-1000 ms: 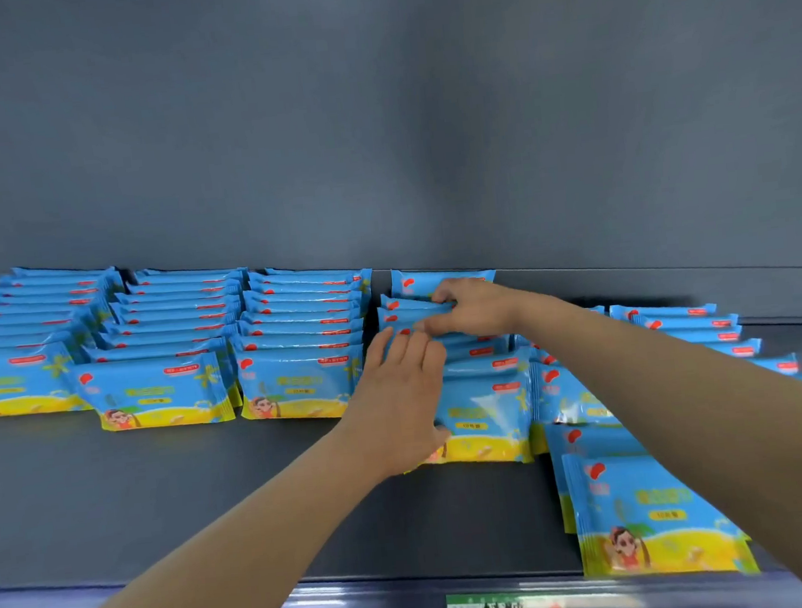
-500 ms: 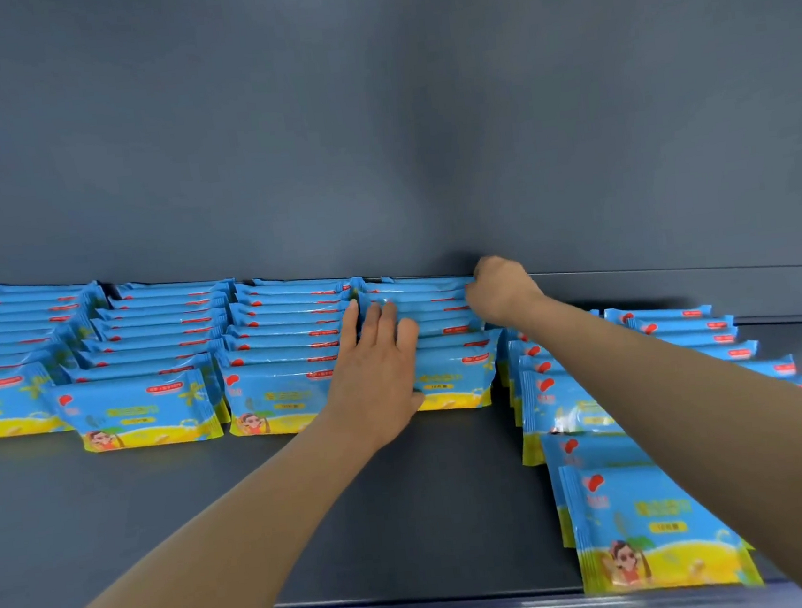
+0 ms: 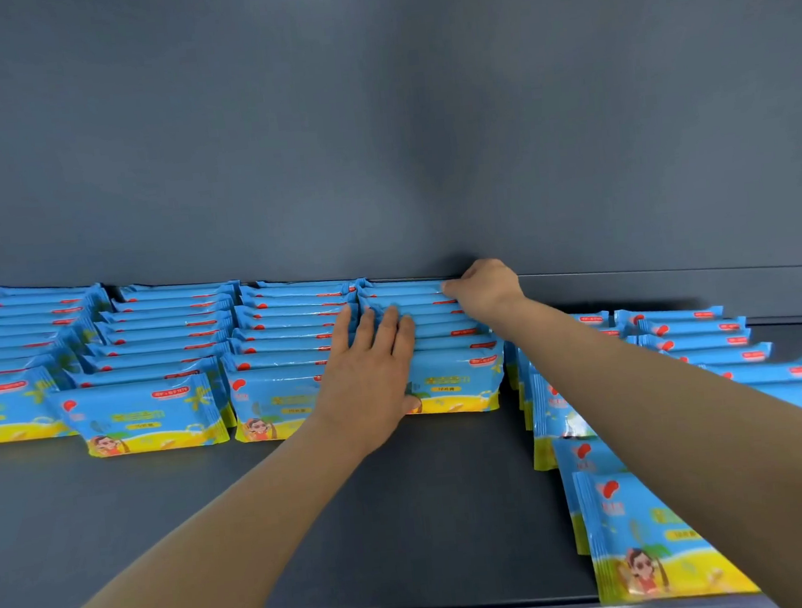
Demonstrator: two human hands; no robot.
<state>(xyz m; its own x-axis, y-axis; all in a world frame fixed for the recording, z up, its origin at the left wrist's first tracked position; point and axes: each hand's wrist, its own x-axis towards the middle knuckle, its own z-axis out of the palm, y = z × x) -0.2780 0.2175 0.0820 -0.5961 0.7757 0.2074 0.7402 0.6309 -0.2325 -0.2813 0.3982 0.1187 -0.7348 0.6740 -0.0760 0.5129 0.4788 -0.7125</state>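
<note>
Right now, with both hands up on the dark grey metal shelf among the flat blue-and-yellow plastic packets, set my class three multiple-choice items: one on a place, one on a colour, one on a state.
1. On the dark grey metal shelf, where does the left hand lie?
A. on the bare shelf board
B. on a row of flat blue-and-yellow plastic packets
C. on the back wall

2. What colour is the bottom band of that row's front packet?
A. yellow
B. green
C. white

3. How do the left hand's fingers lie?
A. curled into a fist
B. straight and flat
C. pinching one packet

Answers:
1 B, the palm covers the packets' tops.
2 A, the band under the blue is yellow.
3 B, the fingers stretch out over the row.
</note>
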